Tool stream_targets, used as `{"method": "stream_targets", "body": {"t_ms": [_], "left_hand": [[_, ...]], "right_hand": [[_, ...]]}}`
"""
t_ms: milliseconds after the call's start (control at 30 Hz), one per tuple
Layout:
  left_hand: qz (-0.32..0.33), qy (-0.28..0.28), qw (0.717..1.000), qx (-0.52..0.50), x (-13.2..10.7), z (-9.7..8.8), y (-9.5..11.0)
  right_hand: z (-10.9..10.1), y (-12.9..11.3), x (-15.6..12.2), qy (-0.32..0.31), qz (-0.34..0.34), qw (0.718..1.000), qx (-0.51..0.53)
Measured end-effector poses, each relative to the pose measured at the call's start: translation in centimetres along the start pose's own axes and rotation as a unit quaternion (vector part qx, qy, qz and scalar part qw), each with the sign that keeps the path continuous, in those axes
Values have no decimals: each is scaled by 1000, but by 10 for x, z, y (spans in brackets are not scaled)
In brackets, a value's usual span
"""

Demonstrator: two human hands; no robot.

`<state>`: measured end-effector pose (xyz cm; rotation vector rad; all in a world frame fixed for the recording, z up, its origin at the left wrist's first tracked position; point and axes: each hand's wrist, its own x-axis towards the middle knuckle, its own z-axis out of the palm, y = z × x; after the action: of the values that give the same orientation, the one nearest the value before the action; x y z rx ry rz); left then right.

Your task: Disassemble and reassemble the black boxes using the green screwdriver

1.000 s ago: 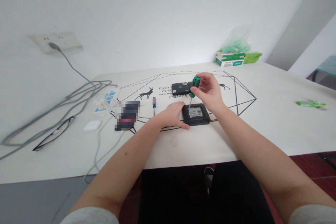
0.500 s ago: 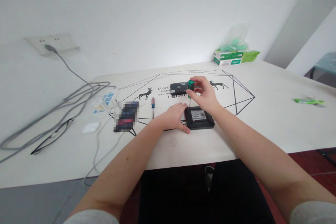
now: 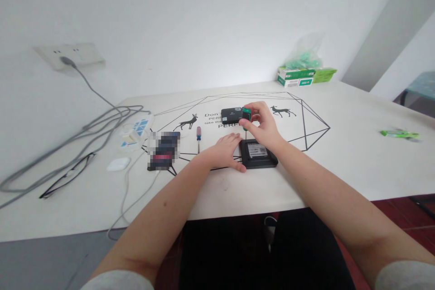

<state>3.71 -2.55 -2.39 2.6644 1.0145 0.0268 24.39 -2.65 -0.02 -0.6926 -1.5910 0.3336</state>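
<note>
My right hand point(image 3: 261, 124) is closed around the green and black handle of a screwdriver point(image 3: 247, 113). The screwdriver stands upright, its shaft pointing down at the far left corner of a black square device with a white label point(image 3: 257, 150). That device lies flat on the table; whether the tip sits in a screw is too small to tell. Palm down, my left hand point(image 3: 226, 152) rests beside the device's left side, fingers stretched out and thumb near its front left corner. Behind the screwdriver lies a smaller black box point(image 3: 231, 115), its right end partly hidden.
Left of my hands lie a second screwdriver point(image 3: 199, 138), a blurred-out phone point(image 3: 164, 151), a white case point(image 3: 118, 164), glasses point(image 3: 68, 174), a power strip point(image 3: 137, 131) and grey cable point(image 3: 98, 145). Green boxes point(image 3: 295, 74) stand by the wall; a green item point(image 3: 399, 134) lies far right.
My right hand and the screwdriver handle have shifted slightly down, with the fingers a little changed around the handle. My left hand and the black device stay in place.
</note>
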Motion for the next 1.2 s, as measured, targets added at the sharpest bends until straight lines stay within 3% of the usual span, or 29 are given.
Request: {"method": "stream_targets", "body": {"t_ms": [167,467,633,833,1067,1200], "left_hand": [[9,3,1000,3,-1,0,-1],[4,1,1000,0,0,0,-1],[11,7,1000,2,-1,-1,-1],[5,6,1000,10,-1,-2,1],[14,12,1000,-3,-1,-3,2],[8,5,1000,-6,0,-2,1]], "right_hand": [[-2,-1,1,15,3,1000,23],[3,-7,2,-4,103,981,165],[-2,-10,3,-18,100,986,134],[-3,-3,4,0,73,991,114],[1,0,4,35,95,990,95],[2,-4,4,14,116,981,156]]}}
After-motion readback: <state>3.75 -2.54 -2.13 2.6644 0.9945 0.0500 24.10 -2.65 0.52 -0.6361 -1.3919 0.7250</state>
